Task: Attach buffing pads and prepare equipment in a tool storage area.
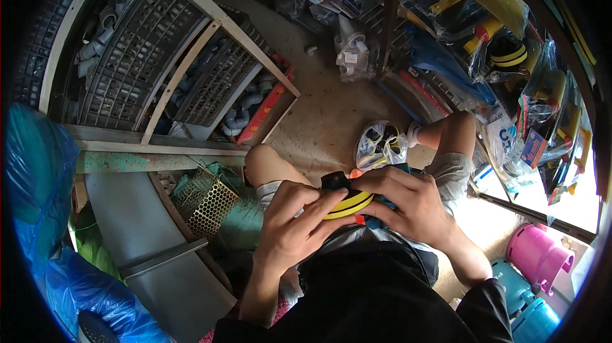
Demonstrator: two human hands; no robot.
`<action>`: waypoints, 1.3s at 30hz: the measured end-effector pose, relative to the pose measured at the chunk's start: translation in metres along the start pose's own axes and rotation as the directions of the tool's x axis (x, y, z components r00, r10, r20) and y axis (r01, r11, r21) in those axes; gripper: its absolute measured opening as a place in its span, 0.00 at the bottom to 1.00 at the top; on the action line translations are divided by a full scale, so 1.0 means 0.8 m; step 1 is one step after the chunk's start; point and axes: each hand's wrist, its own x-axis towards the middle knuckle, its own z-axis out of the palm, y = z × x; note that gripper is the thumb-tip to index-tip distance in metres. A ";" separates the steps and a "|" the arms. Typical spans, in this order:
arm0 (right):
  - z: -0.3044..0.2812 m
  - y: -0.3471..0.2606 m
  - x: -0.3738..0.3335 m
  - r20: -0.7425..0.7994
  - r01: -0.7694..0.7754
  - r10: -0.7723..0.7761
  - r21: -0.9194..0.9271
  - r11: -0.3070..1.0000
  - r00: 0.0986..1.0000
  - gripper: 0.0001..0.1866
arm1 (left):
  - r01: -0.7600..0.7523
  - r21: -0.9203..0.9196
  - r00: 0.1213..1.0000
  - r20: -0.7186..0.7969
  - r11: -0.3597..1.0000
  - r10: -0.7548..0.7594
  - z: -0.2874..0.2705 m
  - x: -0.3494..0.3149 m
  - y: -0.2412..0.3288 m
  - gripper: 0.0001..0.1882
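In front of my body I hold a round black piece with yellow bands (349, 205) and a black knob on top. The fingers of my left hand (294, 218) press round its left side and top. My right hand (408, 203) grips its right side, thumb and fingers bent round the edge. Small orange-red bits show by the right fingers, too small to name. Just beyond my hands, a clear plastic bag (381, 145) on the floor contains several black and yellow pieces. Its far side lies close to my right foot.
Grey baskets of pipe fittings (137, 56) fill a wooden rack at left. Packaged goods hang on a shelf (510, 88) at right. A bag of grey fittings (352, 53) stands ahead. Pink (539, 257) and teal (535, 321) cylinders stand at lower right.
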 end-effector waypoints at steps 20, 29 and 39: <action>0.001 -0.009 0.000 -0.075 -0.040 0.054 0.172 0.984 0.996 0.23 | 0.141 -0.251 0.983 -0.083 0.958 -0.166 0.011 -0.015 -0.001 0.28; 0.016 -0.004 -0.020 -0.012 0.039 -0.043 -0.258 0.965 0.999 0.22 | 0.107 -0.136 0.993 0.059 0.985 -0.099 0.001 -0.026 -0.008 0.20; 0.019 0.001 -0.013 -0.136 -0.046 0.078 0.225 0.973 0.988 0.21 | 0.261 -0.722 0.937 0.030 0.641 -0.348 0.014 -0.016 -0.016 0.23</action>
